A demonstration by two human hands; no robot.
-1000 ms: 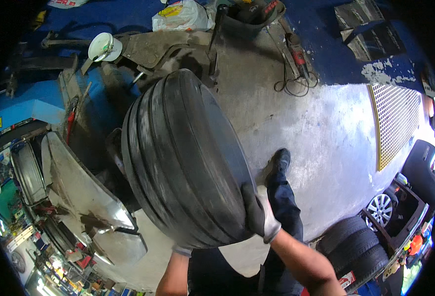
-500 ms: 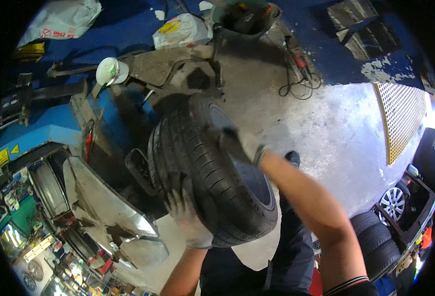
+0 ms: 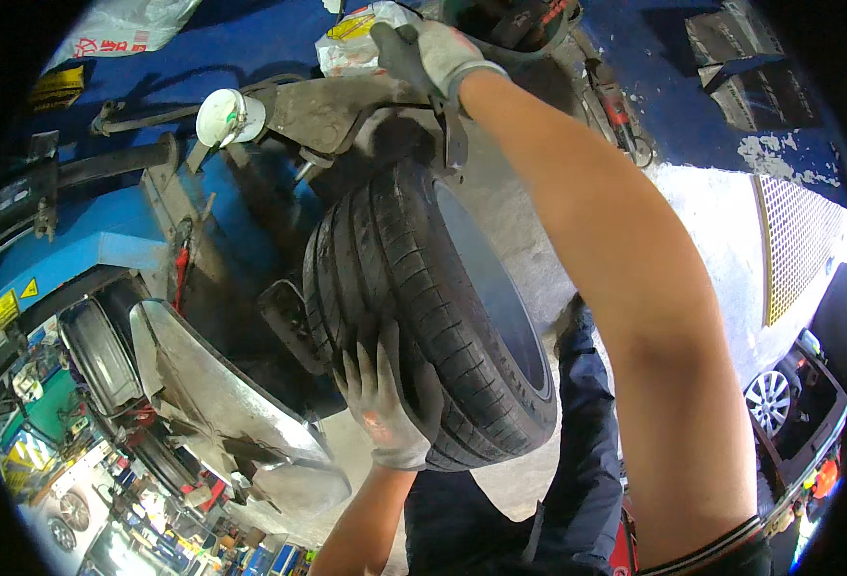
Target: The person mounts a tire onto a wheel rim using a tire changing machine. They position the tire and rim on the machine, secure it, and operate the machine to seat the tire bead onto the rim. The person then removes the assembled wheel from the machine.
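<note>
A black car tyre [image 3: 414, 317] stands tilted in front of me, its grey inner rim side [image 3: 490, 278] turned to the right. My left hand [image 3: 385, 398], in a pale work glove, lies on the tread near the lower left edge with its fingers spread flat. Beyond the tyre, my right hand [image 3: 442, 53] is stretched out beside a white plastic bag [image 3: 351, 43] and a dark bin [image 3: 500, 43]. The dark-coated fingers of its glove reach leftward, apart; no object shows in them, though part of the hand is turned away.
A blue machine [image 3: 135, 240] with metal arms stands left of the tyre, a white bucket [image 3: 229, 117] on it. A black pad [image 3: 289, 322] touches the tyre's left side. Bent metal panels [image 3: 212, 384] lie nearer. At the right are a red power tool [image 3: 615, 106] and a lattice panel [image 3: 798, 245].
My right hand has left the tyre's rim side and swung forward and up toward the bag and bin. My left hand stays on the tread; the whole view has shifted slightly.
</note>
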